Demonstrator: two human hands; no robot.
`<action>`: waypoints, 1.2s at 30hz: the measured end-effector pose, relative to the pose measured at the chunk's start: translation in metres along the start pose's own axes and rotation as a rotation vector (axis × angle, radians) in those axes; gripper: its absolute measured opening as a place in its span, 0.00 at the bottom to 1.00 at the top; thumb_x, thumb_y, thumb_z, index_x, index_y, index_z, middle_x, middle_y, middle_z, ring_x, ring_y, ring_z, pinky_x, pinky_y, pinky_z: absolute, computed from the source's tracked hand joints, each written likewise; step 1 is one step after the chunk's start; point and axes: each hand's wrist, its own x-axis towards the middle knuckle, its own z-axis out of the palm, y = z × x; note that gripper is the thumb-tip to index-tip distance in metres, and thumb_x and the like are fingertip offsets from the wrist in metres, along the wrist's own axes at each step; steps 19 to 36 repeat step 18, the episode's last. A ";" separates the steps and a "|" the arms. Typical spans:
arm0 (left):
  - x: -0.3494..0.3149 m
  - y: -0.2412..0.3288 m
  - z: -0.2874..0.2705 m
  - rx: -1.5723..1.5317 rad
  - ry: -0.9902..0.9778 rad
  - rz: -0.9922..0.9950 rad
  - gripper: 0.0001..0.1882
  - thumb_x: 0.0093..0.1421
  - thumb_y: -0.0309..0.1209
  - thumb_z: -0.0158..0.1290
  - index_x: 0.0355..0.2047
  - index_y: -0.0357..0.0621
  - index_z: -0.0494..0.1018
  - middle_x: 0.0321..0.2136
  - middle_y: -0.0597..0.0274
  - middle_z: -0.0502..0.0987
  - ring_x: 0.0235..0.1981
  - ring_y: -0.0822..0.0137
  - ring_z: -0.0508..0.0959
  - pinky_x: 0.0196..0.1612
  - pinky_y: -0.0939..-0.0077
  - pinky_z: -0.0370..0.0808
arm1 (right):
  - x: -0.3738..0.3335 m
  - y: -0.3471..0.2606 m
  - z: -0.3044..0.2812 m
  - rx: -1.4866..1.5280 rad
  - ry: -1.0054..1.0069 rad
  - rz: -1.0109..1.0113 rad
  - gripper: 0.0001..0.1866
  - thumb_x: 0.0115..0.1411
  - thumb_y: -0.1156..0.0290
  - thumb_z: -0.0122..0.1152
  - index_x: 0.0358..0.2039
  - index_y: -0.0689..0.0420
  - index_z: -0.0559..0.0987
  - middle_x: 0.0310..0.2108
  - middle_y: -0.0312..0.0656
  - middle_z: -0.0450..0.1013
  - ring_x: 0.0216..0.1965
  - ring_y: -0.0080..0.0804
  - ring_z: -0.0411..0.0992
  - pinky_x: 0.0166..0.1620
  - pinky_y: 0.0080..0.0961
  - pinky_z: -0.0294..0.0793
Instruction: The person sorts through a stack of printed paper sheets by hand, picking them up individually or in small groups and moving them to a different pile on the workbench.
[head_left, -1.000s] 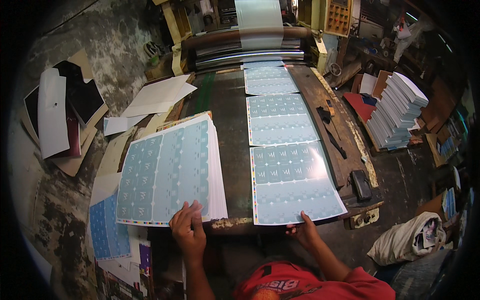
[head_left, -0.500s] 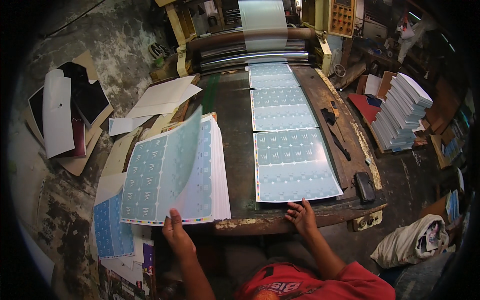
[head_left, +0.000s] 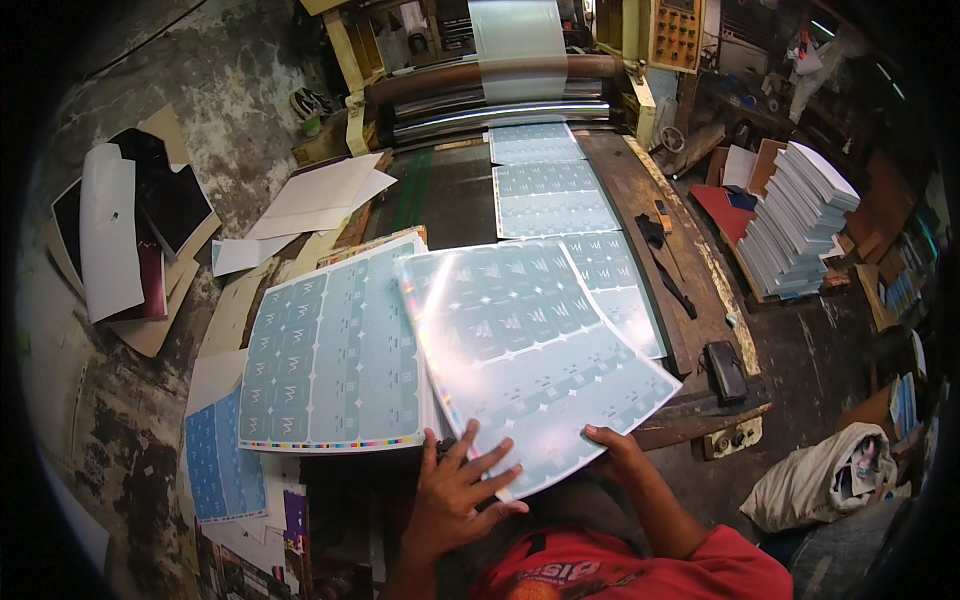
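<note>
A glossy pale teal printed sheet (head_left: 530, 370) is tilted in front of me, off the near end of the table. My right hand (head_left: 622, 458) pinches its near right edge, the thumb on top and the other fingers hidden underneath. Against its near left edge lies my left hand (head_left: 462, 488), fingers spread over the corner and gripping nothing. A thick stack of similar printed sheets (head_left: 335, 350) stands to the left, its right side overlapped by the sheet. Beyond, more printed sheets (head_left: 548, 195) run in a row to the rollers; the nearest of them is partly covered.
A roller machine (head_left: 500, 118) with clear film spans the table's far end. A dark case (head_left: 727, 370) and a black strap (head_left: 676, 280) lie at the right edge. Blue sheets (head_left: 226, 455) sit left of the stack. A tall paper pile (head_left: 800, 225) and a white sack (head_left: 825, 475) are at right.
My right hand has taken the near sheet and drawn it up, leftward and toward me. My left hand has left the stack's corner and moved right; the stack's curled top sheet now lies flat.
</note>
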 end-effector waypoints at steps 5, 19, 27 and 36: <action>-0.005 -0.035 -0.014 0.161 0.273 -0.158 0.31 0.55 0.54 0.59 0.52 0.45 0.76 0.57 0.57 0.74 0.66 0.48 0.63 0.68 0.41 0.51 | -0.003 0.035 -0.060 0.053 0.141 0.122 0.18 0.64 0.64 0.57 0.47 0.63 0.70 0.32 0.45 0.74 0.26 0.33 0.73 0.32 0.29 0.74; -0.017 -0.067 -0.004 0.201 0.386 -0.309 0.25 0.56 0.46 0.62 0.49 0.45 0.78 0.51 0.57 0.79 0.60 0.51 0.71 0.61 0.55 0.61 | -0.082 0.075 -0.079 -0.097 0.214 0.272 0.25 0.68 0.56 0.53 0.55 0.62 0.66 0.39 0.51 0.77 0.36 0.42 0.78 0.39 0.31 0.76; -0.017 -0.067 -0.004 0.201 0.386 -0.309 0.25 0.56 0.46 0.62 0.49 0.45 0.78 0.51 0.57 0.79 0.60 0.51 0.71 0.61 0.55 0.61 | -0.082 0.075 -0.079 -0.097 0.214 0.272 0.25 0.68 0.56 0.53 0.55 0.62 0.66 0.39 0.51 0.77 0.36 0.42 0.78 0.39 0.31 0.76; -0.017 -0.067 -0.004 0.201 0.386 -0.309 0.25 0.56 0.46 0.62 0.49 0.45 0.78 0.51 0.57 0.79 0.60 0.51 0.71 0.61 0.55 0.61 | -0.082 0.075 -0.079 -0.097 0.214 0.272 0.25 0.68 0.56 0.53 0.55 0.62 0.66 0.39 0.51 0.77 0.36 0.42 0.78 0.39 0.31 0.76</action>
